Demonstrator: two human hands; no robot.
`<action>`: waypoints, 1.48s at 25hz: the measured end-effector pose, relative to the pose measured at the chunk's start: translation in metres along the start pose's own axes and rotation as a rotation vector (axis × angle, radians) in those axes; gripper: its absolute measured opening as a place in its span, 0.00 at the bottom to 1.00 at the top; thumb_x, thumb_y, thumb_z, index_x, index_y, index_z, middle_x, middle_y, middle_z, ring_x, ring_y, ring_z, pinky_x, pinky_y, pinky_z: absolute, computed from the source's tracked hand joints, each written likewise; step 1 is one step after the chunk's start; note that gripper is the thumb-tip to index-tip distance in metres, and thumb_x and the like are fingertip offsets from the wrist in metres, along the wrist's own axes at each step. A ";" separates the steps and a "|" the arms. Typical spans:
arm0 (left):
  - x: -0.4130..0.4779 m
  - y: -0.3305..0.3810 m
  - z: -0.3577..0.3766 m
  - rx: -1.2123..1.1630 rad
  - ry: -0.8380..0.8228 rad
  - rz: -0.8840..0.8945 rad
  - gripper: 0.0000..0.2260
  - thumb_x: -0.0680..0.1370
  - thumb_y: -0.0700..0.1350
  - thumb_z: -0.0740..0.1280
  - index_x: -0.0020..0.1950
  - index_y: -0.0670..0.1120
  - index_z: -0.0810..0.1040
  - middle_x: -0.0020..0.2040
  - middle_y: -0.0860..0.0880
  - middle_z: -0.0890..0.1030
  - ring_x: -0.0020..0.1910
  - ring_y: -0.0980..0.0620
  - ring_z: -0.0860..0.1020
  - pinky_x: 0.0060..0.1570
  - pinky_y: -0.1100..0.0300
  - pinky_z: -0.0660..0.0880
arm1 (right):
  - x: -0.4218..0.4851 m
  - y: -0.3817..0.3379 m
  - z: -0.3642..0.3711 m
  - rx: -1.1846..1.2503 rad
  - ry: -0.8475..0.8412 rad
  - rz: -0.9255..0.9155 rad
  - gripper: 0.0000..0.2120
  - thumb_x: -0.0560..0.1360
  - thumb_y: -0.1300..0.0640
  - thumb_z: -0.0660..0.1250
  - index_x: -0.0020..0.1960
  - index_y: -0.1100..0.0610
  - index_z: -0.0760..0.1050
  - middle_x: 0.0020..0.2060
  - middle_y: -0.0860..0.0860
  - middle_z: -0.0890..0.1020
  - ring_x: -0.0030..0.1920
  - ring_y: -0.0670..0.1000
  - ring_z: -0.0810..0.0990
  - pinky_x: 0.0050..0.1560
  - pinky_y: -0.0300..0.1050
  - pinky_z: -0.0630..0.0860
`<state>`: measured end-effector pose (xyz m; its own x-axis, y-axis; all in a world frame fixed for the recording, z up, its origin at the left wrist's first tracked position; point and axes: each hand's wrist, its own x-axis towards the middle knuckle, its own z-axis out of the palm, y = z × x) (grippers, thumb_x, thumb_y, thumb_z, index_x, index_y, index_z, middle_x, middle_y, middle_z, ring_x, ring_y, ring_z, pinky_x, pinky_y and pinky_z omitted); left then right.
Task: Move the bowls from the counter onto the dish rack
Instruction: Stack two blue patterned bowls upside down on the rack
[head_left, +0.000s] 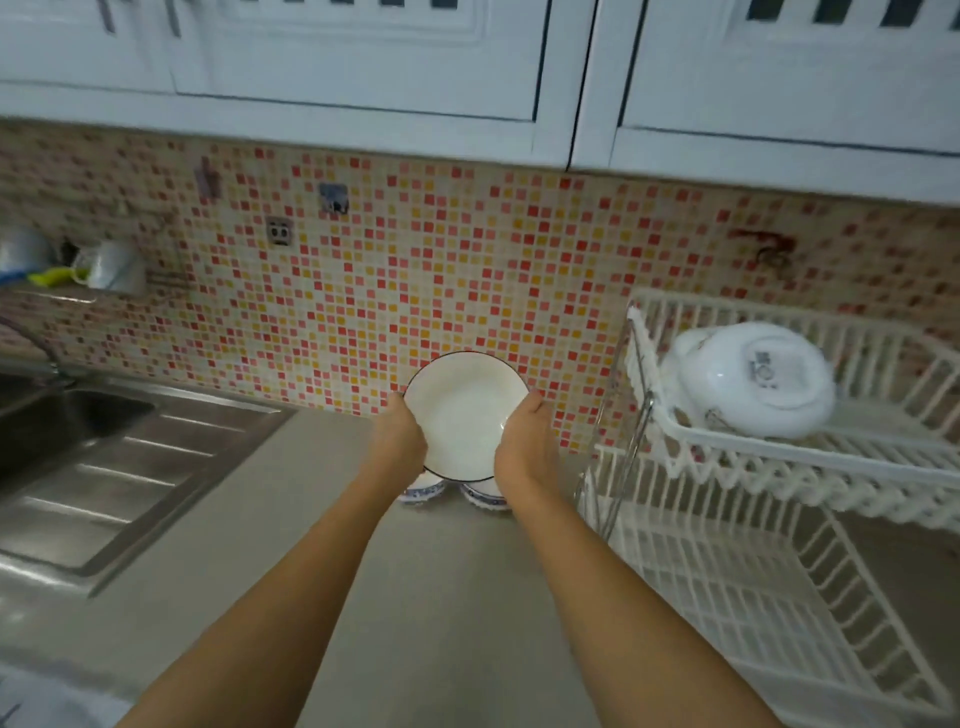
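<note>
- Head view: a person stands at a pale grey kitchen tabletop (249, 545), both bare forearms stretched forward.
- The left hand (400, 436) and right hand (524, 441) hold a round white bowl with a thin dark rim (460, 415) between them, lifted above the tabletop and tipped so its inside faces the camera.
- Each hand clasps one side of the rim; the fingers are wrapped behind the bowl and mostly hidden.
- Directly beneath it, two blue-patterned white bowls sit on the tabletop, the left patterned bowl (423, 491) and the right patterned bowl (485, 496), side by side near the wall of red, orange and cream mosaic tiles (363, 291).
- To the right stands a white two-tier wire dish rack (779, 452); a white glossy bowl (753, 379) already rests upside down on its upper tier. The lower tier looks empty.
- To the left is a stainless steel sink with a ridged drainboard (104, 467).
- Judged step: carrying the lifted bowl toward the rack. The next move calls for swinging it right, clearing the rack's raised edge, and setting it down beside the bowl already there or on the lower tier.
</note>
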<state>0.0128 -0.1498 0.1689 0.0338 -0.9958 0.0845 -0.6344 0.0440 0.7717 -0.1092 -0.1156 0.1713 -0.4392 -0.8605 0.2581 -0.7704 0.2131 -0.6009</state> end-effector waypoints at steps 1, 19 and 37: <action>-0.004 0.014 -0.011 -0.040 0.047 0.042 0.15 0.81 0.36 0.52 0.67 0.37 0.64 0.59 0.36 0.76 0.55 0.37 0.76 0.47 0.48 0.71 | -0.001 -0.009 -0.022 -0.042 0.058 -0.022 0.21 0.78 0.68 0.57 0.70 0.63 0.59 0.65 0.60 0.69 0.59 0.60 0.75 0.54 0.51 0.74; -0.106 0.315 0.034 -0.523 -0.502 0.741 0.23 0.78 0.63 0.51 0.61 0.47 0.67 0.54 0.47 0.74 0.55 0.43 0.79 0.48 0.51 0.81 | 0.022 0.182 -0.351 0.123 0.591 -0.534 0.18 0.81 0.63 0.57 0.71 0.61 0.66 0.40 0.47 0.79 0.32 0.34 0.76 0.33 0.24 0.68; -0.071 0.382 0.188 0.019 -0.811 0.762 0.25 0.70 0.43 0.75 0.59 0.50 0.64 0.58 0.50 0.73 0.56 0.51 0.79 0.51 0.55 0.81 | 0.131 0.340 -0.407 0.398 -0.485 -0.478 0.41 0.55 0.31 0.74 0.64 0.34 0.61 0.64 0.41 0.70 0.59 0.39 0.77 0.55 0.42 0.80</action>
<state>-0.3768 -0.0768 0.3395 -0.8803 -0.4660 0.0897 -0.2862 0.6721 0.6830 -0.6171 0.0323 0.3087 0.2191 -0.9424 0.2527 -0.5617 -0.3336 -0.7571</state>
